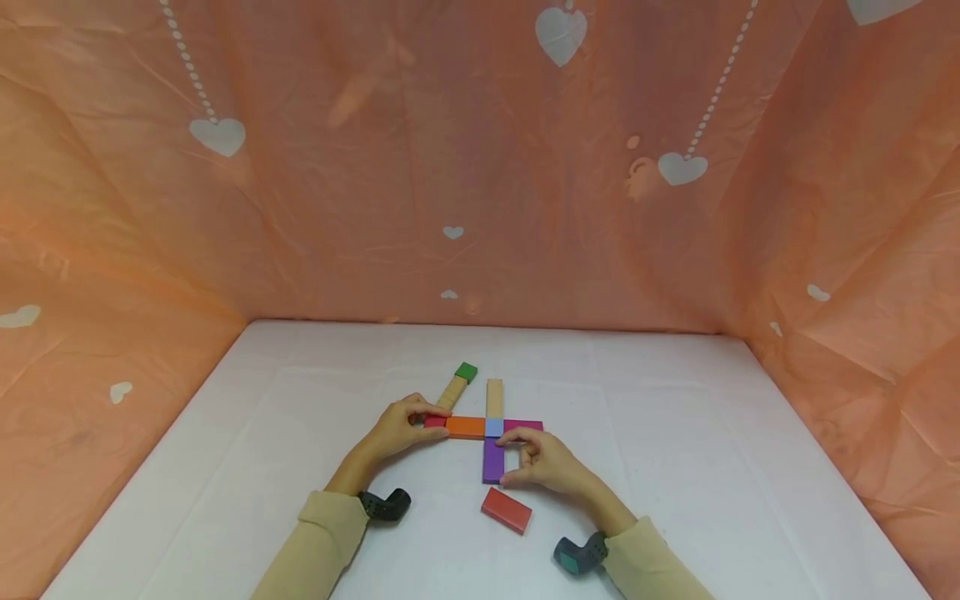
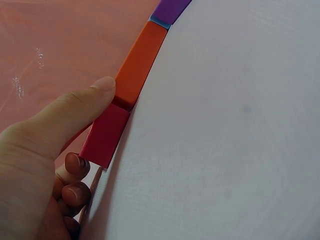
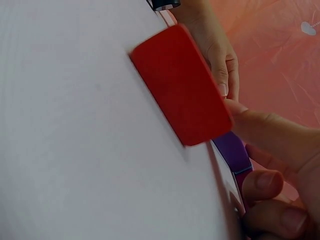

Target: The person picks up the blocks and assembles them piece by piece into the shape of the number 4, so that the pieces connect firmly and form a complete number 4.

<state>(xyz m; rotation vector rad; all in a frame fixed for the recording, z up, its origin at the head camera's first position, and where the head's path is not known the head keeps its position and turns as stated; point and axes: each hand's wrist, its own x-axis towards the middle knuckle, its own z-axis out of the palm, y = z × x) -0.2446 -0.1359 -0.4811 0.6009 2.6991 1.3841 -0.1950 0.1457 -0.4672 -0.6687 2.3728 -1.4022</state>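
Observation:
Flat coloured blocks lie joined on the white table. My left hand (image 1: 397,427) pinches the row across the joint of a crimson block (image 2: 106,135) and an orange block (image 1: 467,428), thumb on the near side. Right of the orange block is a small light blue block (image 1: 494,427), with a magenta block (image 1: 525,425) beyond. A purple block (image 1: 492,462) runs toward me from the blue one. My right hand (image 1: 551,462) holds the purple block, index finger near its far end and thumb by its near end. Just nearer lies a separate red block (image 3: 182,87).
A plain wood block (image 1: 495,398) extends away from the blue block. Another wooden piece (image 1: 452,392) slants from the crimson block to a small green block (image 1: 467,372). Orange curtains (image 1: 480,167) with hearts enclose the white table (image 1: 225,467) at the back and sides.

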